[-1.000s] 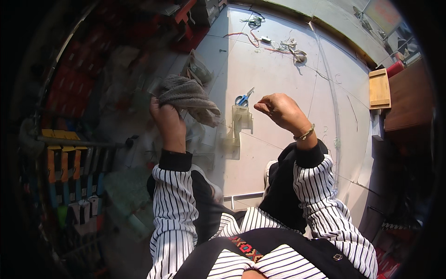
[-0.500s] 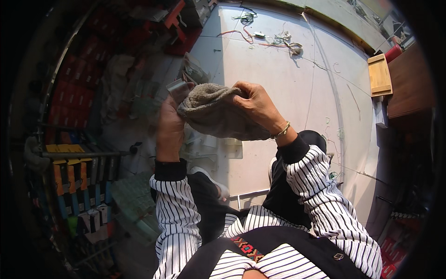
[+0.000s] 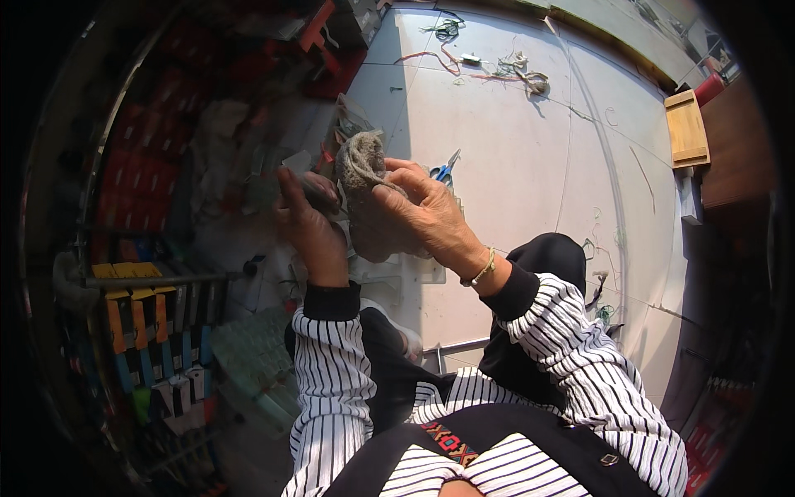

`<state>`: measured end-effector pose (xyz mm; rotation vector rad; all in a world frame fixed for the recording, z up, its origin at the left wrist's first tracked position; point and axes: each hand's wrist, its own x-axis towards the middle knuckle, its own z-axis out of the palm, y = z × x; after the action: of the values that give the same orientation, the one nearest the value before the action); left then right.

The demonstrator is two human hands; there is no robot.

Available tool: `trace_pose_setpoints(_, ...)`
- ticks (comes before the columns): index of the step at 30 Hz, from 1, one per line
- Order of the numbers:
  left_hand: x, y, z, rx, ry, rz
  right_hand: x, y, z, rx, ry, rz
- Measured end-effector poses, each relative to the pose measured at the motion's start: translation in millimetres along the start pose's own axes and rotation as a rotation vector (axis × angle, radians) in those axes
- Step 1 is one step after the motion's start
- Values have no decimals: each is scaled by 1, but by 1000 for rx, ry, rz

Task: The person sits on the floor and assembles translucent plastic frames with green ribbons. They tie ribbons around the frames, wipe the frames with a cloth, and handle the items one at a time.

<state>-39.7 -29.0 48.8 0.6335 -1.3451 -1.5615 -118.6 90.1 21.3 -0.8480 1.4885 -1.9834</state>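
My right hand [image 3: 431, 215] is closed on a grey, rough-textured cloth [image 3: 364, 199], its thumb and fingers at the bunched upper rim. The cloth hangs between my two hands. My left hand [image 3: 315, 228] is to the left of it, thumb up and fingers curled. A small clear plastic piece [image 3: 296, 162] sticks out above that thumb; the fingers hide the rest, and blur softens the edges. Just beyond my right hand, blue-handled scissors [image 3: 445, 170] show with their blades pointing away.
Tangled cords and threads [image 3: 517, 73] lie on the pale tiled floor [image 3: 497, 124] at the far side. A wooden stool [image 3: 687, 132] stands at the right. On the left are a rack of packaged tools [image 3: 157, 323], red boxes [image 3: 137, 182] and clear plastic packs [image 3: 252, 348].
My left hand has come away from the cloth, with the clear piece in it. The cloth has swung upright and left in my right hand, and the scissors have come into sight.
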Motion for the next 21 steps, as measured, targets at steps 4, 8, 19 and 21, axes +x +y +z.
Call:
trace_pose_setpoints(4, -17, -3, 14, 195, -124, 168, -4, 9, 8, 150, -43, 224)
trace_pose_setpoints(8, -24, -4, 16, 360, -186, 240, -3, 13, 2, 184, -9, 321)
trace_pose_setpoints(19, -50, -22, 41, 474, -285, 490, 13, 9, -1, 130, 349, 7)
trace_pose_setpoints(21, -48, -23, 38, 305, -258, 220, 14, 11, -1, -23, 345, 37)
